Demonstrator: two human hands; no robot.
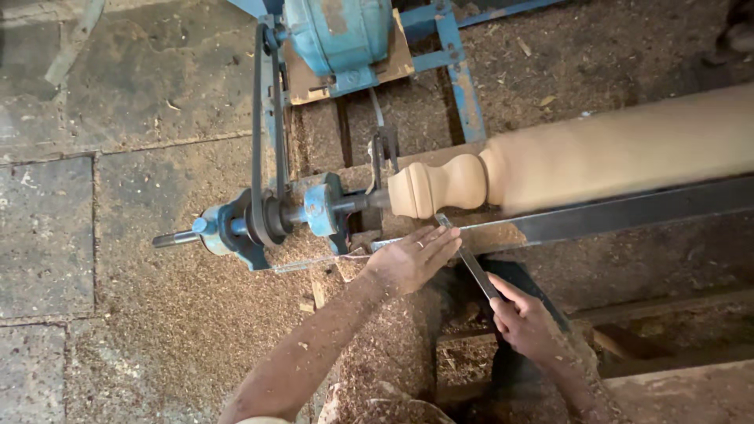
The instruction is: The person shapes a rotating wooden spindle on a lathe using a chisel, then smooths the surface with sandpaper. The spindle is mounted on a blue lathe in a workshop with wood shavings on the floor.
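A pale turned wooden spindle with a rounded bulb end (471,179) lies mounted across the blue metal lathe (314,212), its bulb end at the drive shaft and its thick blurred body running off to the right above the long dark steel tool rest bar (613,218). The left hand (412,259) lies flat with fingers extended on the left end of that bar, pressing down the narrow steel chisel (470,263), whose tip sits just under the bulb. The right hand (525,318) is closed around the chisel's lower end, below the bar, over a floor strewn with sawdust (181,314).
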